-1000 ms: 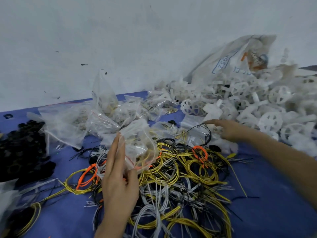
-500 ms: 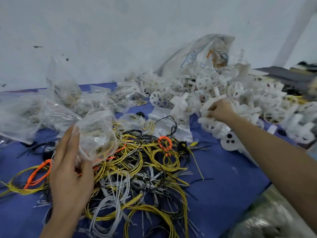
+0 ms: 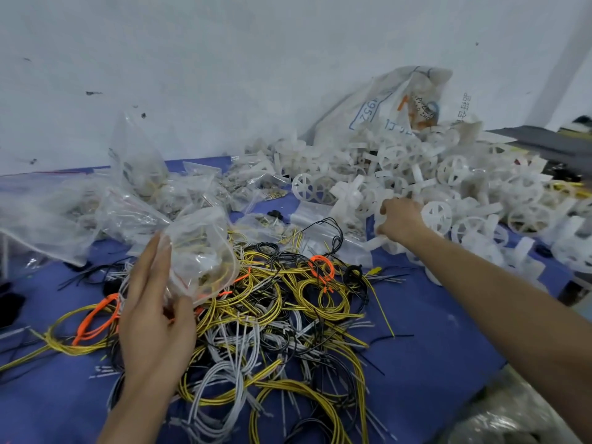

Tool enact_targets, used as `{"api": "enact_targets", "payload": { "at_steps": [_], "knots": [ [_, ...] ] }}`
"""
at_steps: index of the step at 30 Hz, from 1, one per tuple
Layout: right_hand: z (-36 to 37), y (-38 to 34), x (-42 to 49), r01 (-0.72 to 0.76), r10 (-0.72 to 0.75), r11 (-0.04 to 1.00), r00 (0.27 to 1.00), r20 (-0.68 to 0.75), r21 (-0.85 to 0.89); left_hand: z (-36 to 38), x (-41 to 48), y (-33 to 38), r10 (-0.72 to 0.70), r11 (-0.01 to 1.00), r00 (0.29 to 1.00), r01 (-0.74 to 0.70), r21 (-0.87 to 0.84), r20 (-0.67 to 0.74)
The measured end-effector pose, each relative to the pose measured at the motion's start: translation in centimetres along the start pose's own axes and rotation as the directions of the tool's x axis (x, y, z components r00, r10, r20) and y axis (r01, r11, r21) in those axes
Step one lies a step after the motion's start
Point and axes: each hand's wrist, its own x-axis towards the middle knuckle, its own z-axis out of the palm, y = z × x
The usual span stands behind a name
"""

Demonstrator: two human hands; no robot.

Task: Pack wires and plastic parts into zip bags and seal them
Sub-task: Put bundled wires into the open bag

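Observation:
My left hand point(image 3: 153, 318) holds a clear zip bag point(image 3: 201, 251) above a tangled heap of yellow, grey, black and orange wires point(image 3: 272, 318); my fingers lie straight along the bag's left side and my thumb presses its lower edge. The bag has wires and small parts inside. My right hand point(image 3: 398, 221) reaches into the pile of white plastic wheel-shaped parts point(image 3: 448, 193) at the back right, with its fingers curled around a white plastic part point(image 3: 381, 219).
Several filled clear zip bags point(image 3: 134, 193) lie at the back left against the white wall. A large printed sack point(image 3: 394, 104) leans behind the white parts. The blue table cover point(image 3: 432, 363) shows at the front right. Dark items sit at the far left edge.
My right hand moved from near the wires into the white parts pile and closed on a piece. My left hand keeps holding the bag. The view shifted right, then back a little.

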Motion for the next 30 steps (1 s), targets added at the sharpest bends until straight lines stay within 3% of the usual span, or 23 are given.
{"api": "enact_targets", "payload": {
  "at_steps": [7, 9, 12, 14, 16, 18, 20, 22, 24, 27, 30],
  "knots": [
    [-0.9, -1.1, -1.3, 0.013, -0.015, 1.000, 0.998, 0.068, 0.027, 0.0, -0.1, 0.2, 0.004, 1.000, 1.000, -0.004, -0.003, 0.000],
    [-2.2, -1.7, -2.0, 0.042, -0.044, 0.995, 0.999, 0.024, 0.093, 0.0, -0.1, 0.2, 0.007, 1.000, 1.000, -0.007, -0.009, 0.000],
    [-6.0, -3.3, -3.7, 0.164, -0.128, 0.954, 0.980, -0.152, 0.250, -0.1, -0.1, 0.2, 0.025, 1.000, 1.000, -0.025, -0.009, 0.004],
    [-9.2, -4.7, -5.5, 0.293, -0.201, 0.830, 0.951, -0.234, 0.474, -0.2, 0.0, 0.4, 0.060, 0.998, 0.998, -0.060, 0.006, 0.001],
    [-11.9, -6.3, -8.0, 0.350, -0.290, 0.555, 0.932, -0.219, 0.755, -0.4, 0.1, 0.8, 0.097, 0.995, 0.995, -0.097, 0.022, 0.001],
    [-12.9, -8.3, -10.9, 0.258, -0.453, 0.227, 0.882, -0.132, 0.939, -0.5, 0.2, 1.0, 0.126, 0.991, 0.992, -0.126, 0.046, 0.009],
    [-12.2, -10.5, -13.5, 0.156, -0.635, 0.026, 0.766, -0.104, 0.987, -0.5, 0.2, 1.1, 0.137, 0.989, 0.990, -0.138, 0.053, 0.024],
    [-10.4, -12.8, -16.2, 0.147, -0.743, -0.042, 0.657, -0.129, 0.988, -0.5, 0.3, 1.0, 0.155, 0.986, 0.988, -0.156, 0.061, 0.026],
    [-8.4, -14.6, -18.0, 0.237, -0.789, -0.011, 0.595, -0.154, 0.971, -0.5, 0.3, 0.8, 0.149, 0.987, 0.989, -0.150, 0.058, 0.015],
    [-6.5, -15.8, -18.3, 0.266, -0.764, -0.002, 0.621, -0.174, 0.964, -0.4, 0.4, 0.2, 0.114, 0.992, 0.993, -0.113, 0.049, -0.009],
    [-5.8, -16.2, -17.7, 0.173, -0.727, -0.070, 0.665, -0.169, 0.982, -0.3, 0.3, -0.3, 0.130, 0.988, 0.991, -0.128, 0.085, -0.024]
  ]
}}
